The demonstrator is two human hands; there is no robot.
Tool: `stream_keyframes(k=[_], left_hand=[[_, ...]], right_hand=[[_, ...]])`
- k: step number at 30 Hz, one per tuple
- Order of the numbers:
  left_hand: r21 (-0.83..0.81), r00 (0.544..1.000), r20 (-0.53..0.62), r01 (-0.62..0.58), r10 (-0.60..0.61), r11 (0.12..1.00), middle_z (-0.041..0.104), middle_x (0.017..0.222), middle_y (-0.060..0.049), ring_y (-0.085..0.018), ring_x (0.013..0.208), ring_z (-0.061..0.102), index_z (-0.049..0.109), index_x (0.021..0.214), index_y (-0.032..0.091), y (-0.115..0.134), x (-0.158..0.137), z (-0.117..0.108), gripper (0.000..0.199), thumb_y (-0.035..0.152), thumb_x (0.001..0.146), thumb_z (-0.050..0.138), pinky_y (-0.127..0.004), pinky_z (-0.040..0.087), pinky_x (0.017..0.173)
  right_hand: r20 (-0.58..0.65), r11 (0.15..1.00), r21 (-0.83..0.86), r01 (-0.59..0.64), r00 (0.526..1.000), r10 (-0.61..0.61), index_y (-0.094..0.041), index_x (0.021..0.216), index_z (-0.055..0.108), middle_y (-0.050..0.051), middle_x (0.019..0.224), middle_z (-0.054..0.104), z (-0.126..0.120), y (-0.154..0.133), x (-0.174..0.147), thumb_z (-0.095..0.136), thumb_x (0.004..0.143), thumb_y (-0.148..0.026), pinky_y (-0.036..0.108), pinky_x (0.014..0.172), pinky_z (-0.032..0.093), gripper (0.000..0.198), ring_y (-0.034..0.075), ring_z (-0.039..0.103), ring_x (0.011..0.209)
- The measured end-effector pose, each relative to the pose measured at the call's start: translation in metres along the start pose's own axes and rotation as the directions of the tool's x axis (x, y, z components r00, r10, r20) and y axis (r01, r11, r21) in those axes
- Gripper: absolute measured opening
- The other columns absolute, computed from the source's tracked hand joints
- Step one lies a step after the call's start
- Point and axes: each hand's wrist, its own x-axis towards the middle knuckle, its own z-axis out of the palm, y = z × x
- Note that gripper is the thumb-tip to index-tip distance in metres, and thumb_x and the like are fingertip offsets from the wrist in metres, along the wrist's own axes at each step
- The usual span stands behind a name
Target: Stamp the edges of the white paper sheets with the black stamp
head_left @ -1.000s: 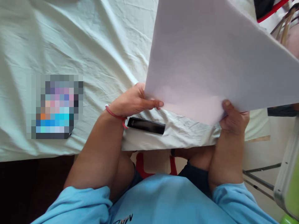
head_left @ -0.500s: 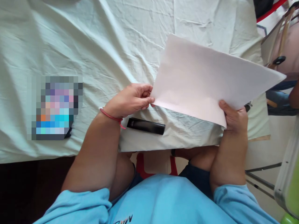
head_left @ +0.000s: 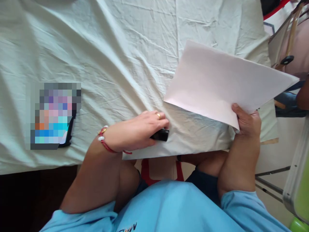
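My left hand (head_left: pixel 142 129), with a ring and a red braided bracelet, is closed over a black stapler (head_left: pixel 162 135) lying near the table's front edge. Only the stapler's right end shows; palm and fingers cover the rest. White paper (head_left: pixel 214 80), seemingly more than one sheet, is gripped in my right hand (head_left: pixel 247 120) by its near right corner, thumb on top. The paper is tilted over the right part of the table, and its left corner is free of any hand.
A wrinkled pale cloth (head_left: pixel 108 64) covers the table. On the left lies a phone (head_left: pixel 70 129), its screen blurred out. A red stool (head_left: pixel 180 170) is below the table's edge. Another person's arm (head_left: pixel 303 98) and a metal-framed chair (head_left: pixel 291 187) are at the right.
My left hand has let go of the paper's left corner, moved down toward me and closed over the stapler. My right hand still holds the paper, shifted slightly right.
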Motion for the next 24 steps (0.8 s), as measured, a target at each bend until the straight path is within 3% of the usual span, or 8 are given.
stream_keyframes(k=[2, 4, 7, 9, 15, 20, 24], left_hand=[[0.038, 0.996, -0.071, 0.066, -0.063, 0.997, 0.080, 0.129, -0.011, -0.034, 0.125, 0.077, 0.079, 0.119, 0.020, -0.004, -0.001, -0.001, 0.030, 0.007, 0.092, 0.077, -0.041, 0.058, 0.108], [-0.006, 0.973, -0.213, 0.092, -0.091, 0.996, 0.081, 0.122, -0.009, -0.032, 0.115, 0.080, 0.081, 0.121, 0.021, -0.012, -0.002, -0.002, 0.029, 0.012, 0.095, 0.071, -0.040, 0.059, 0.101], [-0.101, 0.883, -0.454, 0.085, -0.122, 0.991, 0.083, 0.122, -0.008, -0.032, 0.113, 0.081, 0.085, 0.132, 0.024, -0.028, -0.002, -0.001, 0.040, 0.020, 0.096, 0.069, -0.041, 0.061, 0.104], [-0.164, 0.835, -0.528, 0.080, -0.156, 0.983, 0.086, 0.129, -0.008, -0.034, 0.119, 0.081, 0.087, 0.134, 0.027, -0.037, 0.000, 0.000, 0.044, 0.025, 0.094, 0.070, -0.043, 0.061, 0.109], [-0.236, 0.790, -0.572, 0.099, -0.221, 0.967, 0.087, 0.127, -0.006, -0.034, 0.120, 0.081, 0.091, 0.123, 0.031, -0.049, 0.002, 0.002, 0.037, 0.033, 0.089, 0.078, -0.045, 0.062, 0.110], [-0.329, 0.750, -0.606, 0.067, -0.265, 0.942, 0.087, 0.119, -0.007, -0.032, 0.111, 0.080, 0.093, 0.115, 0.030, -0.044, -0.002, 0.000, 0.030, 0.051, 0.095, 0.084, -0.044, 0.064, 0.102], [-0.381, 0.731, -0.607, 0.076, -0.311, 0.921, 0.088, 0.113, -0.007, -0.031, 0.106, 0.081, 0.093, 0.107, 0.028, -0.038, -0.001, -0.003, 0.024, 0.048, 0.097, 0.083, -0.042, 0.063, 0.096]], right_hand=[[-0.004, 1.000, -0.019, 0.007, 1.000, -0.007, -0.017, 0.104, 0.088, 0.007, 0.111, 0.091, -0.001, 0.000, 0.000, 0.116, 0.048, -0.040, 0.039, 0.095, 0.079, 0.067, 0.022, 0.085, 0.100], [-0.002, 0.999, -0.036, 0.004, 1.000, -0.004, -0.017, 0.100, 0.088, 0.007, 0.109, 0.090, 0.000, 0.000, 0.000, 0.116, 0.047, -0.041, 0.039, 0.095, 0.079, 0.065, 0.022, 0.085, 0.100], [-0.011, 0.999, -0.036, -0.004, 1.000, 0.003, -0.017, 0.099, 0.087, 0.008, 0.110, 0.090, 0.002, -0.001, -0.001, 0.116, 0.045, -0.041, 0.039, 0.096, 0.079, 0.066, 0.023, 0.085, 0.101], [-0.009, 1.000, -0.025, -0.001, 1.000, 0.001, -0.018, 0.099, 0.087, 0.007, 0.110, 0.090, 0.003, -0.002, -0.002, 0.116, 0.044, -0.040, 0.040, 0.096, 0.079, 0.066, 0.023, 0.084, 0.101], [0.005, 0.997, -0.075, -0.011, 1.000, 0.011, -0.017, 0.096, 0.086, 0.008, 0.107, 0.089, -0.003, -0.010, -0.004, 0.115, 0.045, -0.043, 0.038, 0.090, 0.078, 0.064, 0.023, 0.083, 0.101], [-0.006, 0.977, -0.199, -0.076, 0.997, 0.076, -0.018, 0.096, 0.087, 0.008, 0.105, 0.089, -0.009, -0.019, -0.008, 0.115, 0.040, -0.046, 0.035, 0.075, 0.074, 0.069, 0.023, 0.080, 0.092], [0.009, 0.972, -0.224, -0.076, 0.997, 0.080, -0.019, 0.099, 0.088, 0.007, 0.106, 0.089, -0.007, -0.023, -0.014, 0.115, 0.041, -0.046, 0.041, 0.077, 0.075, 0.069, 0.025, 0.081, 0.093]])
